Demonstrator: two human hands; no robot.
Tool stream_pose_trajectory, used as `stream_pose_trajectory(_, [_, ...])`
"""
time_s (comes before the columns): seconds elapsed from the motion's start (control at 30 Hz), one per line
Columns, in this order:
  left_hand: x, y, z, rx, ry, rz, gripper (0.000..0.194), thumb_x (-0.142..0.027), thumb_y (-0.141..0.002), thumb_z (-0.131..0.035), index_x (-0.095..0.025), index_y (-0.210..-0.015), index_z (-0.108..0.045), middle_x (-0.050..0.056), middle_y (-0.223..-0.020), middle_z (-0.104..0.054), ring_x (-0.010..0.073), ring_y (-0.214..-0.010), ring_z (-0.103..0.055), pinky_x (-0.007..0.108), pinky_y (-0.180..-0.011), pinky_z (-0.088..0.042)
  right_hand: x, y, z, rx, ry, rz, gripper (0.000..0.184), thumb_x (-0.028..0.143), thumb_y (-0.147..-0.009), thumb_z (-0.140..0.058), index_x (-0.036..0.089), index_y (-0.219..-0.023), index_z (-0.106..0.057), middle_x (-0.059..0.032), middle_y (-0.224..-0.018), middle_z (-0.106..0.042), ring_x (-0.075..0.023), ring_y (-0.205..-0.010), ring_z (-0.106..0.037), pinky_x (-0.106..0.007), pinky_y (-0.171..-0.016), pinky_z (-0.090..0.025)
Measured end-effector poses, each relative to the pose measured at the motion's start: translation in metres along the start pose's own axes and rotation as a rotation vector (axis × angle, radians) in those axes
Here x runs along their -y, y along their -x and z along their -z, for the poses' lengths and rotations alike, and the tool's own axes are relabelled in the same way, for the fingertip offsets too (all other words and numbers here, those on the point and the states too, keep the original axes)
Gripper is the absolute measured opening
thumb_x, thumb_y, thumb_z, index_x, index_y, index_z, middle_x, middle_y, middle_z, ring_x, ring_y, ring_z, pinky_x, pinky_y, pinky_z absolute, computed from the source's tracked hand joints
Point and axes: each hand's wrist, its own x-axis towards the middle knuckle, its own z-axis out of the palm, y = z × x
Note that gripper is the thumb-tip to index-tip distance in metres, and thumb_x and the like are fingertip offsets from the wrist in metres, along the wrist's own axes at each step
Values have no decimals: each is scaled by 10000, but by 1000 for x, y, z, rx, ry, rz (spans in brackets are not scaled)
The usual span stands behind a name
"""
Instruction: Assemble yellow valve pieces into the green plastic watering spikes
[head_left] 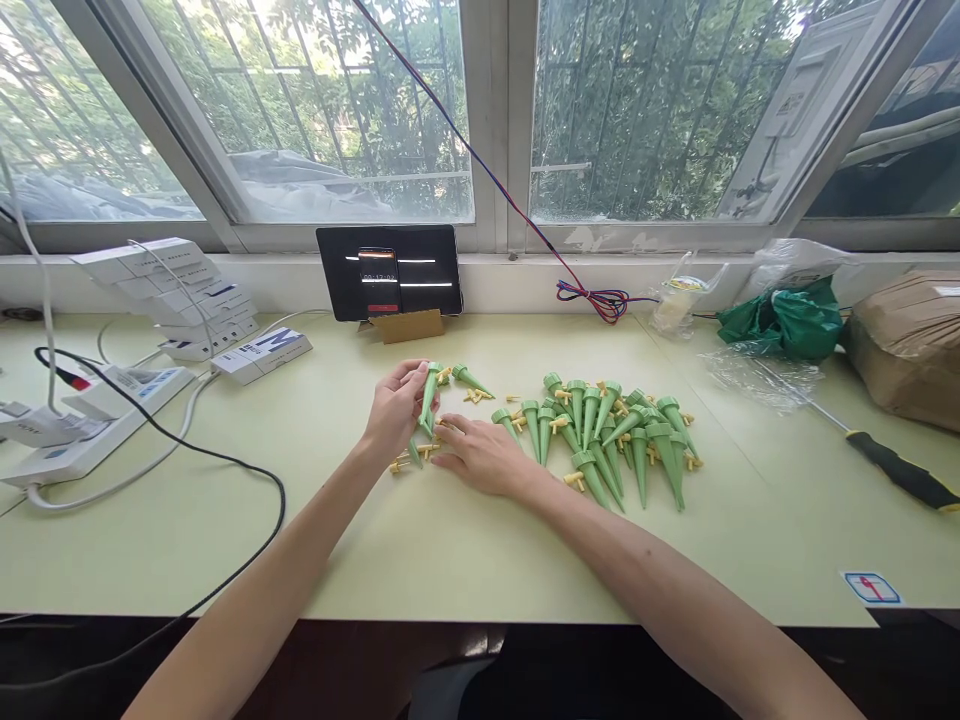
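My left hand (397,405) is closed around a green watering spike (429,392), held cap up with the tip pointing down. A small yellow valve shows at the side of its cap. My right hand (480,452) reaches in from the right, its fingers stretched out and apart, close to the spike's lower end. Yellow valves (401,465) and another green spike lie on the table under and beside the hands, partly hidden by them. Just beyond, a loose green spike (472,380) lies on its side near several small yellow valves (477,397).
A pile of green spikes with yellow valves (600,425) lies right of my hands. A tablet (390,272) stands at the back. White boxes (172,290), a power strip (97,430) and cables are left; a screwdriver (900,470), green bag (784,315) and brown parcel (907,345) right.
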Motion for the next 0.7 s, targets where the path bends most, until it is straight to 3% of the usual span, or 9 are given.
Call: stream_pose_trajectory(0.7, [-5, 3, -4, -7, 8, 17, 307, -403, -734, -776, -174, -854, -611, -7, -691, -590, 94, -472, -516, 225, -452, -401, 3, 3, 6, -7, -66, -53, 344, 455, -1023, -385, 220, -1205, -558, -80, -1319, -543, -181, -903, -658, -290, -685, -454])
